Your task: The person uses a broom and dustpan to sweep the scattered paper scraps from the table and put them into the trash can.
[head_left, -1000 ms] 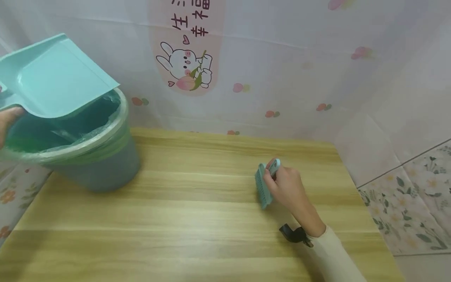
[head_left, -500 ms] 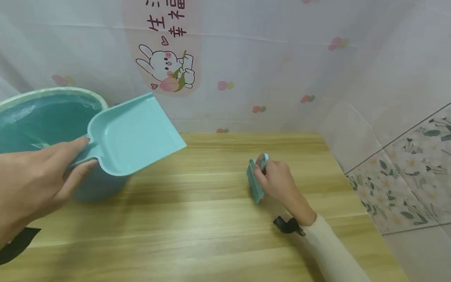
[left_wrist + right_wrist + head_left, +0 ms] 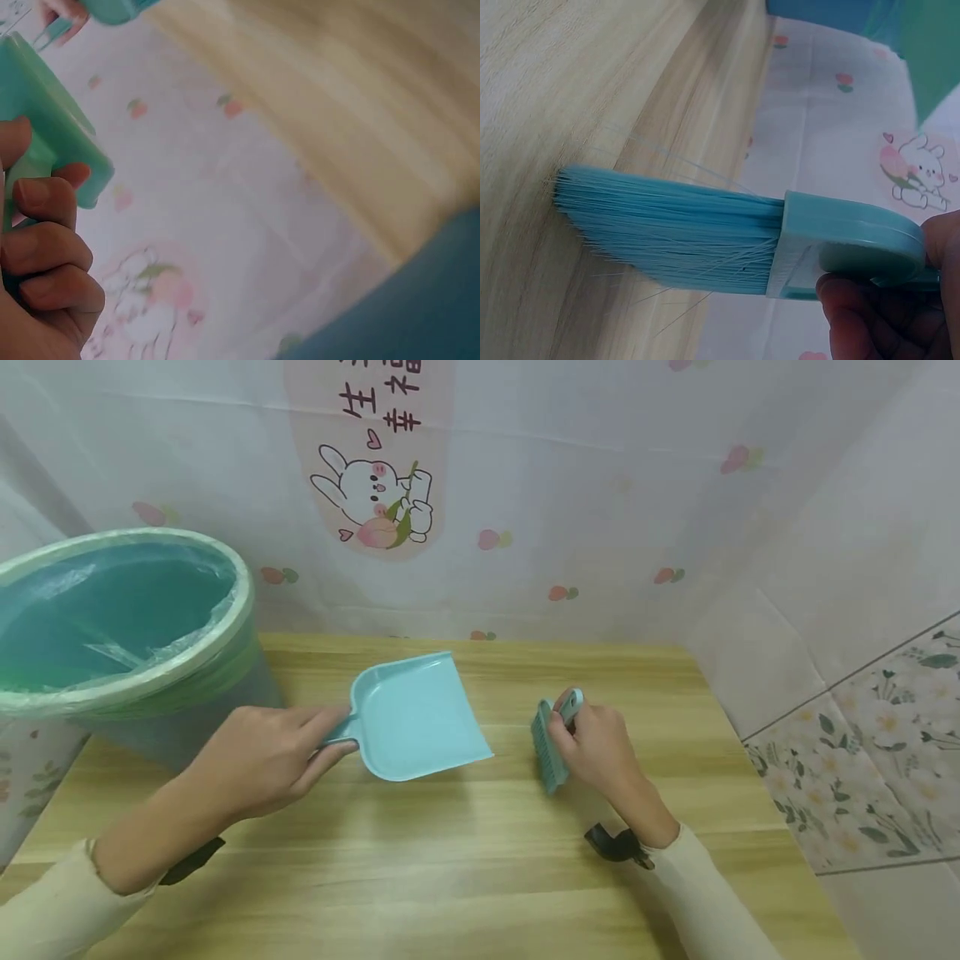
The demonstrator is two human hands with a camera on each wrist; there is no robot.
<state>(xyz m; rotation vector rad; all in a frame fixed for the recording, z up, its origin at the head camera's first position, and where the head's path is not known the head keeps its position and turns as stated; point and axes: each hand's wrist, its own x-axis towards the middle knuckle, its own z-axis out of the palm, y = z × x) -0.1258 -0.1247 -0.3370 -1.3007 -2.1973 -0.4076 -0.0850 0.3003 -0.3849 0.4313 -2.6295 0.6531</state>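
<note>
My left hand (image 3: 262,760) grips the short handle of a light teal dustpan (image 3: 420,718), its flat lip turned to the right, over the middle of the table. In the left wrist view, curled fingers (image 3: 52,255) wrap that handle below the dustpan (image 3: 52,120). My right hand (image 3: 600,743) holds a small teal hand brush (image 3: 550,750) right of the dustpan, a short gap from its lip. The right wrist view shows the brush's blue bristles (image 3: 667,232) with their tips down at the wood surface.
A blue bin (image 3: 240,610) lined with a clear bag stands at the left of the wood-grain table (image 3: 420,877). A white printed curtain (image 3: 570,510) hangs behind the table's back edge, and a floral tiled wall (image 3: 877,760) is on the right.
My left hand has brought the dustpan from over the bin, rightward and down over the table near the brush. My right hand has stayed in place with the brush.
</note>
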